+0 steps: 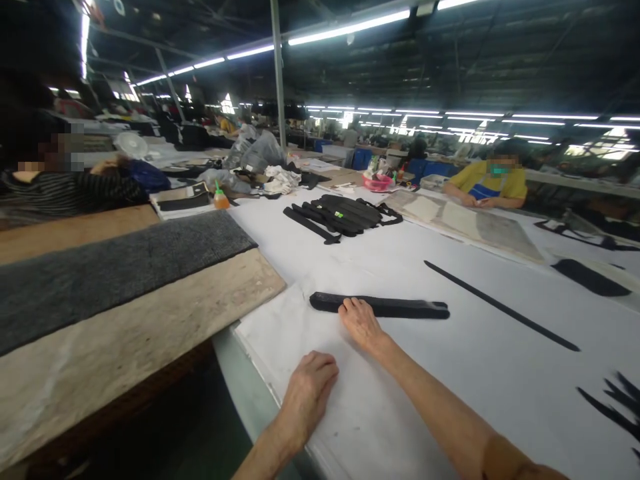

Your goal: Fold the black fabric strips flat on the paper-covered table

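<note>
A long black fabric strip (410, 307), looking folded or layered, lies on the white tabletop (380, 393). My right hand (361, 323) rests on its near edge, left of the strip's middle, with the fingers curled down onto it. Nearer to me and to the left, my left hand (311, 387) is just above or on the white surface, its fingers bent together; what lies under them, if anything, is hidden. A thin black strip (503, 305) lies diagonally to the right. Beyond the folded strip is a pile of black pieces (340, 213) with small green tags.
Dark grey fabric (125, 267) covers a worn board (200, 313) at the left. An orange bottle (221, 199) and a pink basket (377, 182) stand farther back. One person (485, 181) works across the table; another (70, 187) is at the far left.
</note>
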A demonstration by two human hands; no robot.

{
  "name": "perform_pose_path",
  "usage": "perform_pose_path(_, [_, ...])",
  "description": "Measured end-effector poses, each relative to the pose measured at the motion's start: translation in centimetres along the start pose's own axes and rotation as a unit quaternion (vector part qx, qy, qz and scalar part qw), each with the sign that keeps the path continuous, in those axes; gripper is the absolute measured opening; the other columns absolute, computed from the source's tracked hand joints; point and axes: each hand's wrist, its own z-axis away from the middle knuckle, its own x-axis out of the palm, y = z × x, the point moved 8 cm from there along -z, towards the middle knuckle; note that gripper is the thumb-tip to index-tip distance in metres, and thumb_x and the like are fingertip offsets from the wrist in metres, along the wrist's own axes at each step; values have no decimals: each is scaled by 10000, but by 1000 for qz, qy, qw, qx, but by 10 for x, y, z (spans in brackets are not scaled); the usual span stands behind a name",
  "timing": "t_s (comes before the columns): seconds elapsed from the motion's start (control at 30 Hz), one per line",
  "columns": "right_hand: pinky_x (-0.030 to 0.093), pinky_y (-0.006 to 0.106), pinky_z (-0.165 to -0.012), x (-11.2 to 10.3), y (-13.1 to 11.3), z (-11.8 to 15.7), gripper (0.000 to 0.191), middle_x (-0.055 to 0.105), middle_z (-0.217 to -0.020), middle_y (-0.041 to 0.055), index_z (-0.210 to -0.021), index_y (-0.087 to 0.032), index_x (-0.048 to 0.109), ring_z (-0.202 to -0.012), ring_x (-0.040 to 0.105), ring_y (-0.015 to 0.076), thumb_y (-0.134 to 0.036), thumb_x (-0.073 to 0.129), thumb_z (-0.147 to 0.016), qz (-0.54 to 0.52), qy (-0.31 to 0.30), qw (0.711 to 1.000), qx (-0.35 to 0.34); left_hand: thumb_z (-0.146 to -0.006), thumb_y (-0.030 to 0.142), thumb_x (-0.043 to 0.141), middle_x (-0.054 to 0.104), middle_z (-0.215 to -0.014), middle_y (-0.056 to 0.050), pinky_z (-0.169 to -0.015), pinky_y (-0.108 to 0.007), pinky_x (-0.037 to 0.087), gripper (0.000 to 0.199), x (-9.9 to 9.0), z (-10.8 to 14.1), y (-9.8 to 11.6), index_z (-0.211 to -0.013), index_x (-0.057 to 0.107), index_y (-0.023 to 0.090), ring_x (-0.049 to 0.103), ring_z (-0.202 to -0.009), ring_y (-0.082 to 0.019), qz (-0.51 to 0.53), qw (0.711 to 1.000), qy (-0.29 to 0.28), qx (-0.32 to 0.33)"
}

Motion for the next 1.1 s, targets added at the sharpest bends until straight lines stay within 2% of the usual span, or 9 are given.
perform_pose_path(0.13, [394,292,-734,-5,9,1,248,591,-982,101,-955,-135,618,-906,548,210,-16,468,-798,-35,-22,999,10,-911,119,383,648,-911,-68,-752,-320,499,265,0,0,0,-840,635,161,567,-844,-188,4,1000,5,-2])
perform_pose_path(0.23, [360,248,-646,-10,15,3,230,616,-896,41,-895,-175,635,-775,562,146,-110,414,-893,-75,-40,996,19,-904,113,389,649,-912,-65,-765,-326,501,254,0,1,0,-847,632,161,568,-854,-192,0,1000,-2,-9])
perform_pose_path(0.33, [349,230,-656,-13,17,5,274,635,-885,20,-889,-186,644,-779,563,125,-167,375,-936,-108,-48,993,29,-887,97,398,649,-918,-58,-757,-310,515,243,0,-1,3,-877,631,166,582,-849,-184,-10,999,-16,-28])
perform_pose_path(0.53, [356,236,-680,-12,17,7,270,655,-912,31,-867,-180,650,-830,573,150,-111,391,-894,-127,-54,989,51,-822,10,417,638,-1073,-84,-880,-350,512,286,8,-31,14,-961,629,142,593,-980,-213,-147,988,-45,8])
perform_pose_path(0.67, [367,245,-671,-11,18,5,211,654,-878,36,-834,-186,647,-811,583,169,-102,454,-846,-133,-55,988,58,-781,-37,413,601,-1161,-146,-1002,-394,434,348,23,-55,0,-1040,617,73,522,-1134,-258,-230,971,-69,16])
perform_pose_path(0.83, [406,269,-728,-4,16,3,205,645,-896,69,-815,-169,634,-832,602,189,-76,452,-828,-179,-31,979,93,-808,-22,360,614,-1032,-150,-920,-424,457,352,34,-68,-23,-1047,606,60,558,-1008,-271,-287,946,-139,-67])
perform_pose_path(0.97, [427,297,-794,-4,30,3,190,641,-921,86,-810,-164,623,-871,607,197,-79,453,-825,-275,42,945,170,-824,-15,328,575,-1156,-162,-914,-406,447,420,35,-67,-26,-1157,565,81,547,-1045,-265,-325,927,-165,-86])
perform_pose_path(1.03, [439,307,-813,-5,54,8,192,644,-881,80,-779,-166,616,-878,609,198,-111,441,-836,-342,96,906,228,-817,-21,333,541,-1237,-173,-937,-395,436,463,37,-66,-28,-1218,537,91,526,-1114,-271,-341,919,-179,-84])
perform_pose_path(1.1, [469,298,-786,-4,89,20,196,643,-791,58,-749,-168,606,-822,621,185,-154,434,-842,-421,148,846,292,-805,-32,349,503,-1298,-190,-975,-411,413,519,37,-67,-31,-1282,499,107,484,-1194,-291,-354,913,-184,-78])
